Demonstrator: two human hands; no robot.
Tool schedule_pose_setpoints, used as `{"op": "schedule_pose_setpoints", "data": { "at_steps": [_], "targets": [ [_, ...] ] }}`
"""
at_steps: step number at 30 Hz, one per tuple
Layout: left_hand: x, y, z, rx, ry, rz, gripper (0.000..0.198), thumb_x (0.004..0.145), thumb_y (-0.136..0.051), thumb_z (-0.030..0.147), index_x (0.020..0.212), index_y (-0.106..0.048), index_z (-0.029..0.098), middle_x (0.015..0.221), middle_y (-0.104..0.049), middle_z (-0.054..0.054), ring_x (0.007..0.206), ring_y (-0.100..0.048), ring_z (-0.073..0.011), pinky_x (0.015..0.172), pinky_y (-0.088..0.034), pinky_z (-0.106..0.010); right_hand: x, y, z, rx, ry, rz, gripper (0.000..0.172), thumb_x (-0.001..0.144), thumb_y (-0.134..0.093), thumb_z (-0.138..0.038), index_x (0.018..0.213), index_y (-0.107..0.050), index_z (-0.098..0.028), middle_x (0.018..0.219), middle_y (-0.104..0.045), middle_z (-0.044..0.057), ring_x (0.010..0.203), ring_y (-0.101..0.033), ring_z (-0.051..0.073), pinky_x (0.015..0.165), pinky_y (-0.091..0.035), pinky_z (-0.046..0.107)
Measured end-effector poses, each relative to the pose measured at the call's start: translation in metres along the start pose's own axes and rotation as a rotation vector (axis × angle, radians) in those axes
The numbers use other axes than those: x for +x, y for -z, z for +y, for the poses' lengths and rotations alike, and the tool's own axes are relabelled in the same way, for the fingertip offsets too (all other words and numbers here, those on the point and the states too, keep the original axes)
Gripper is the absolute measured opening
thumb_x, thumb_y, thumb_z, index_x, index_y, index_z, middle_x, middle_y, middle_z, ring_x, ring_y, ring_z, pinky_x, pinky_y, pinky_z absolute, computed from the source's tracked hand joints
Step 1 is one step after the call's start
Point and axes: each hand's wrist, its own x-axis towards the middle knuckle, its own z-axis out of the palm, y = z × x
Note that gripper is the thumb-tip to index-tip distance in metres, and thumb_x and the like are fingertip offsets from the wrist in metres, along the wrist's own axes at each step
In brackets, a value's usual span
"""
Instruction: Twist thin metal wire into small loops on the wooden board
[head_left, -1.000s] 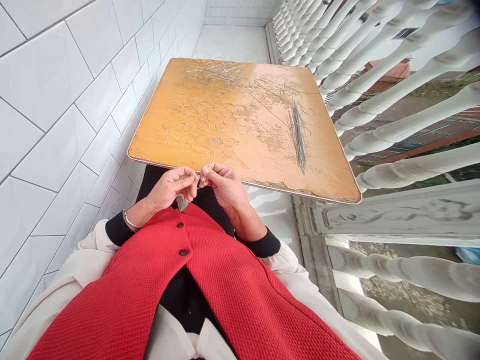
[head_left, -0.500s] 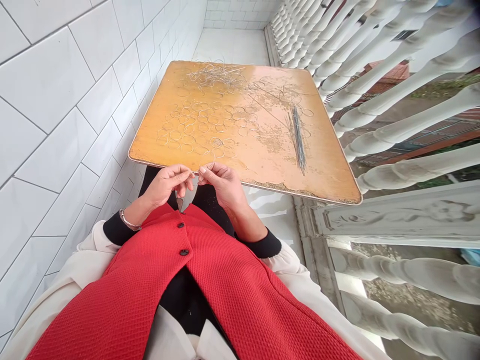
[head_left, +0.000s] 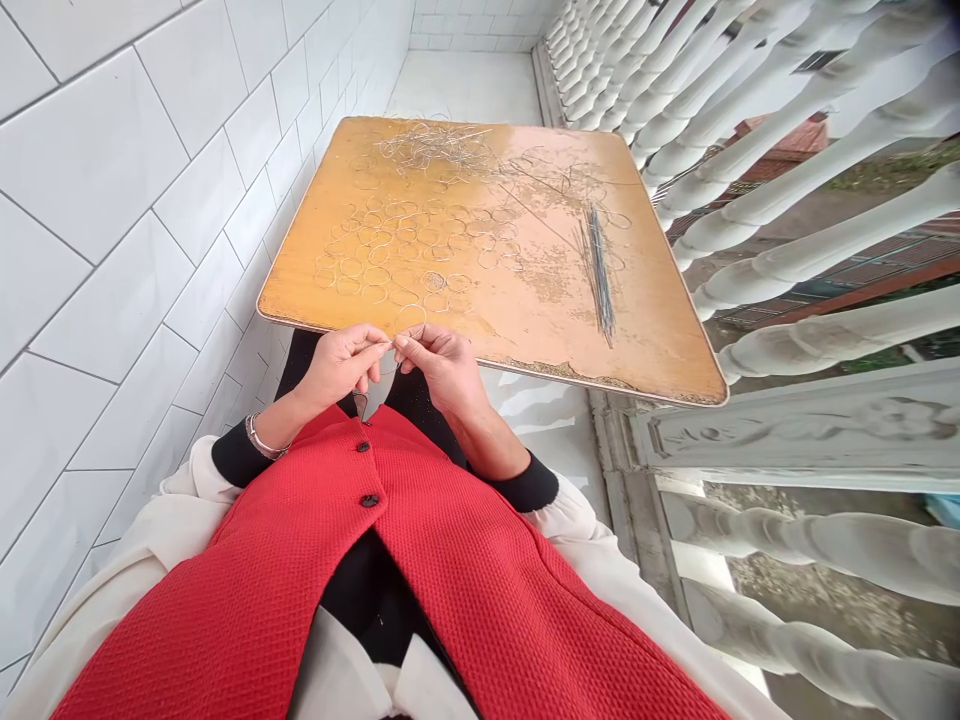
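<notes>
Just thin, silvery wire ring

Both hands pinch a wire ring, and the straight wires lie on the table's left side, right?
No. In the head view the straight wires lie on the right side of the table. The left hand and right hand do pinch the wire ring.

Worn orange table sitting in the upper middle of the frame. Wire rings lying in rows at left centre, tangled wire pile at top, straight wire bundle lying right.
</notes>
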Motion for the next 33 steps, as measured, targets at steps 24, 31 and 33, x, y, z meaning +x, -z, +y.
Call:
{"op": "schedule_pose_setpoints", "data": {
  "at_steps": [24, 31, 33],
  "targets": [
    [0.003, -0.004, 0.005, -0.238, 0.051, 0.115, 0.028, 0.078, -0.075, 0.039, 0.076, -0.061, 0.014, 0.060, -0.061, 0.003, 0.046, -0.050, -0.0039, 0.044, -0.038, -0.017, -0.016, -0.006, 0.008, -0.037, -0.008, 0.028, 0.030, 0.073, -0.075, -0.039, 0.097, -0.077, -0.020, 0.071, -0.071, -0.001, 0.054, -0.056, 0.010, 0.055, -0.047, 0.025],
    [0.006, -0.001, 0.010, -0.175, 0.098, 0.118, 0.020, 0.082, -0.071, 0.031, 0.079, -0.062, 0.014, 0.059, -0.062, 0.003, 0.044, -0.052, -0.0037, 0.044, -0.039, -0.016, -0.015, -0.007, 0.006, -0.107, 0.037, 0.087, 0.016, 0.075, -0.070, -0.033, 0.083, -0.074, -0.020, 0.072, -0.071, 0.001, 0.052, -0.055, 0.010, 0.053, -0.046, 0.025],
    [0.007, 0.000, 0.011, -0.155, 0.105, 0.114, 0.016, 0.083, -0.069, 0.028, 0.079, -0.063, 0.014, 0.059, -0.062, 0.003, 0.043, -0.051, -0.0036, 0.044, -0.040, -0.016, -0.015, -0.007, 0.005, -0.149, 0.061, 0.097, 0.015, 0.076, -0.067, -0.030, 0.083, -0.073, -0.020, 0.071, -0.070, 0.000, 0.053, -0.055, 0.010, 0.053, -0.046, 0.025]
  ]
}}
